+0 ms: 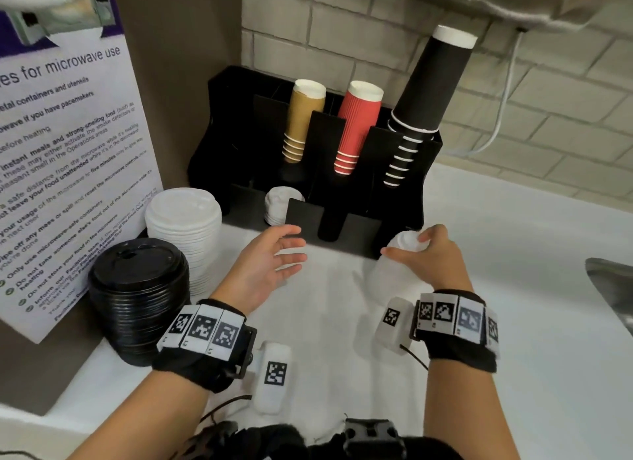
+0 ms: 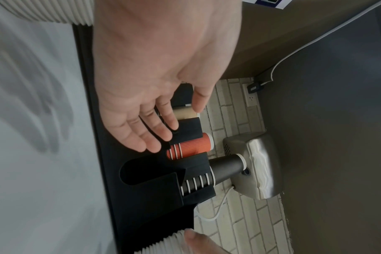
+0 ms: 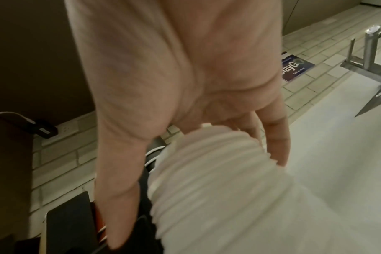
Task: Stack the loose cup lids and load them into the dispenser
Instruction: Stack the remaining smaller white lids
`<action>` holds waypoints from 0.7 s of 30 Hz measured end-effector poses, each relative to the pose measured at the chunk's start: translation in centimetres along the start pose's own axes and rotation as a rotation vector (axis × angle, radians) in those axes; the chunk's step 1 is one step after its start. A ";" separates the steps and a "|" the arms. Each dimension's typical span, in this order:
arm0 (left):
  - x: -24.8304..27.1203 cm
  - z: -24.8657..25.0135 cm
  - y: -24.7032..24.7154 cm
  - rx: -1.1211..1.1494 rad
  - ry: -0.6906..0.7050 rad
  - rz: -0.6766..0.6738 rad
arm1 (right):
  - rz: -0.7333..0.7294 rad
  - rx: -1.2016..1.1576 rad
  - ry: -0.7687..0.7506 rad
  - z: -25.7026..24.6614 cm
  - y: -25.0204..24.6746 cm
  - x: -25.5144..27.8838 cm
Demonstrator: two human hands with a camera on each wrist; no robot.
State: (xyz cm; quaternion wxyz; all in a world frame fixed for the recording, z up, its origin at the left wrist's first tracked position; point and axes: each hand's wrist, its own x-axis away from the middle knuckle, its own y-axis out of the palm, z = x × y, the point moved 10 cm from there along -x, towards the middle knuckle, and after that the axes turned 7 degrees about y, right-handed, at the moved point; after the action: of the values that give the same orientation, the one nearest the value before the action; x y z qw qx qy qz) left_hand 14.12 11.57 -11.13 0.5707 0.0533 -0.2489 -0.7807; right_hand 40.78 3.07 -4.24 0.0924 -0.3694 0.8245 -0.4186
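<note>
My right hand (image 1: 416,245) grips the top of a tall stack of white cup lids (image 1: 394,274) that stands on the white counter just in front of the black dispenser (image 1: 342,182); the wrist view shows the thumb and fingers round the ribbed white lid stack (image 3: 211,180). My left hand (image 1: 274,254) hovers open, palm up, to the left of that stack and before the dispenser's front slots, holding nothing; its straight fingers (image 2: 154,135) show in the left wrist view. A short pile of white lids (image 1: 277,206) sits in a front dispenser slot.
Further loose stacks stand at left: white lids (image 1: 185,233) and black lids (image 1: 140,295). Tan (image 1: 303,120), red (image 1: 356,127) and black cups (image 1: 421,100) fill the dispenser's rear slots. A microwave notice (image 1: 58,172) leans left. A sink edge (image 1: 613,278) lies right.
</note>
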 end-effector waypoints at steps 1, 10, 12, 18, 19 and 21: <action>0.0 0.0 0.1 -0.006 0.000 -0.004 | 0.008 -0.006 -0.005 0.1 0.1 0.0; 0.6 0.0 0.5 -0.029 -0.002 -0.015 | 0.088 0.031 -0.038 -0.5 -0.7 0.2; 0.8 0.1 0.6 -0.028 0.005 -0.018 | 0.095 0.000 -0.104 -1.7 -1.1 0.5; 1.7 -0.1 2.7 -0.025 0.009 -0.107 | -0.140 -0.216 -0.333 -7.7 1.7 4.2; 2.0 -0.3 3.2 0.002 -0.003 -0.135 | -0.218 -0.250 -0.355 -8.6 2.9 5.1; 2.4 -0.6 4.2 0.064 -0.028 -0.197 | -0.369 -0.266 -0.396 -10.1 5.4 6.9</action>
State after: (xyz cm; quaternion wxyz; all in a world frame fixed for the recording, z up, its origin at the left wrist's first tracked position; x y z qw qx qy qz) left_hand 17.20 8.23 -9.30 0.4857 0.0846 -0.2752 -0.8254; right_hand 28.35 6.60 -0.86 0.1245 -0.5964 0.7568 -0.2367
